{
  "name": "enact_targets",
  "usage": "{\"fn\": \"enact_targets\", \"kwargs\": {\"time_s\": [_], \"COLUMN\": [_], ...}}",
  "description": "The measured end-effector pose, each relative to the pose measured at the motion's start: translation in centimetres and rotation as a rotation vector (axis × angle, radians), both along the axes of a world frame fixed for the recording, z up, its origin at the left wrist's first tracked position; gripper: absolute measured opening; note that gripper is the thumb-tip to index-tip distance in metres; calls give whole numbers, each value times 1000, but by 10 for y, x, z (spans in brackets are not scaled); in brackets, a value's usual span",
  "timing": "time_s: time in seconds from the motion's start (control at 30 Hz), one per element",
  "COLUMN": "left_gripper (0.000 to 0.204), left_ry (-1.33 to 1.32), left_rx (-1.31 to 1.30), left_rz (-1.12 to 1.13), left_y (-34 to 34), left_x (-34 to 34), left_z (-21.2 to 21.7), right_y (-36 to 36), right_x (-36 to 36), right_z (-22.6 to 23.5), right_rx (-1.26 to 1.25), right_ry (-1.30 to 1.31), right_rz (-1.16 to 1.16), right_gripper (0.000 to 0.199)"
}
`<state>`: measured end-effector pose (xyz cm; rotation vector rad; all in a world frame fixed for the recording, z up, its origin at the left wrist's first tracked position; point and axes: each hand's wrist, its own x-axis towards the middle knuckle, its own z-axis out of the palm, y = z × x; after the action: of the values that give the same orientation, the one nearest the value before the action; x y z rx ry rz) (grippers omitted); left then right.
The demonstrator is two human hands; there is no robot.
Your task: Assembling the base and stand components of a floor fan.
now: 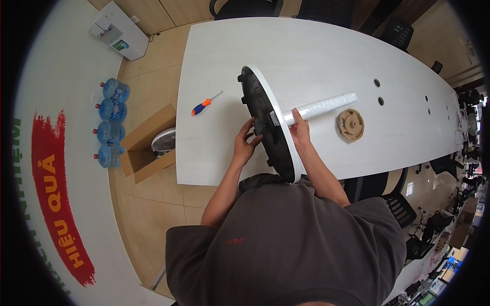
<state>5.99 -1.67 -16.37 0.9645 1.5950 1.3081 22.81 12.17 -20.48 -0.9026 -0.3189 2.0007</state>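
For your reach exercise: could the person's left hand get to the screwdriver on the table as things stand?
Probably yes. The screwdriver lies on the bare table to the left of the round base, on the same side as the left hand. Nothing lies between them, though the hand would have to let go of the base's underside.

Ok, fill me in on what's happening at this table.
A person stands at a long white table, holding a round fan base on its edge. The left hand is at the black underside near the centre, while the right hand grips the base end of a white pole wrapped in plastic that meets the base's white face. On the table lie an orange and blue screwdriver and a round cardboard disc. An open cardboard box sits on the floor.
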Motion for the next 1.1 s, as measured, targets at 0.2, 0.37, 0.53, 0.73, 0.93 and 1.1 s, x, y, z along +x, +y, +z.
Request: {"fn": "enact_targets", "kwargs": {"time_s": [0.2,0.37,0.53,0.73,0.93,1.1], "left_gripper": [45,25,31,22,26,33], "left_ry": [-73,-132,-60,223,-291,78], "left_rx": [333,59,322,189,-14,164], "left_rz": [-5,186,-2,250,71,406], "left_y": [-7,-2,-13,-6,-13,-3], "left_x": [-12,1,-27,-4,-10,7], "left_z": [-8,11,-3,9,22,-2], "right_y": [-1,-2,-9,-7,-4,-10], "right_x": [-1,-4,-10,-8,-3,-12], "right_z": [3,8,27,22,12,30], "right_rx": [24,20,-4,7,15,-2], "right_ry": [-29,-29,-64,-62,-44,-66], "right_rz": [8,-3,-23,0,-9,-60], "right_gripper": [41,43,38,39,44,29]}}
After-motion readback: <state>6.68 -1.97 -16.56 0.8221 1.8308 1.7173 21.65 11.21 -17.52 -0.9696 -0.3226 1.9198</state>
